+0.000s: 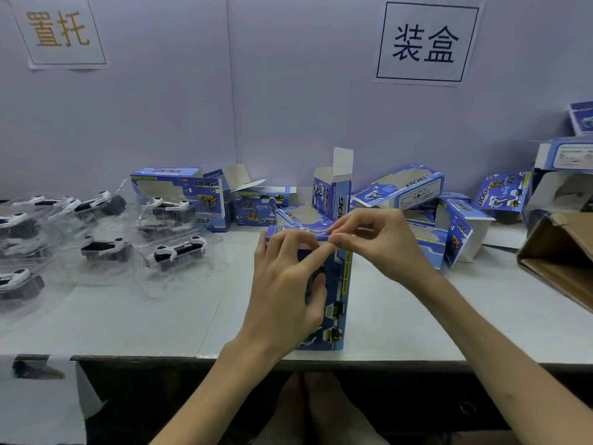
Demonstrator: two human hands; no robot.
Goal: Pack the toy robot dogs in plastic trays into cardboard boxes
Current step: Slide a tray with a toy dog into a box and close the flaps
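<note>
A blue cardboard box point(337, 300) stands upright near the table's front edge. My left hand point(285, 284) grips its left side, thumb on the front, index finger stretched along the top edge. My right hand point(369, 239) pinches the box's top flap point(288, 231) at its right end. What is inside the box is hidden. Toy robot dogs in clear plastic trays point(173, 252) lie at the left of the table, several of them. Empty blue boxes point(398, 187) are heaped behind and to the right, one point(333, 184) standing with its flap up.
A brown cardboard carton point(558, 261) lies on its side at the right edge. More blue boxes point(564, 155) are stacked above it. A grey wall with two paper signs point(423, 43) backs the white table point(160, 322). Bare feet show below the table edge.
</note>
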